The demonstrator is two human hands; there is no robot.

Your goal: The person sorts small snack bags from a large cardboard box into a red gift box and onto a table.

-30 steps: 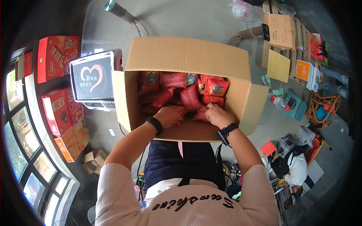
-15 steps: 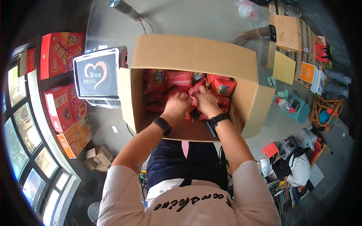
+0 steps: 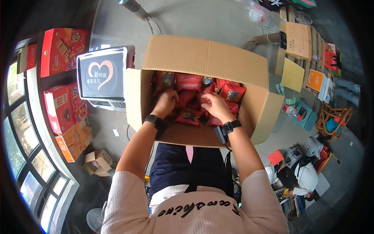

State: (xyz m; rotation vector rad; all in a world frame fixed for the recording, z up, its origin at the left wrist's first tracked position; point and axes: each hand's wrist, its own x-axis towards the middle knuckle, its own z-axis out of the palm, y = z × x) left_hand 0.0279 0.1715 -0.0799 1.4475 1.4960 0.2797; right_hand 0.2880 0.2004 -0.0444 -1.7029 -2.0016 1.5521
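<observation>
1. My left grip (image 3: 165,103) is curled among red packets (image 3: 189,116); I cannot tell its hold.
2. My right grip (image 3: 216,106) is half-curled over others; hold unclear.
3. More lie between, inside the carton (image 3: 206,52).

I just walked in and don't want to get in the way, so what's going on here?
A person in a pale top has both hands inside an open cardboard box holding red packets. The left hand is among the packets toward the left; the right hand is at one near the middle. Whether either hand grips a packet is unclear.
</observation>
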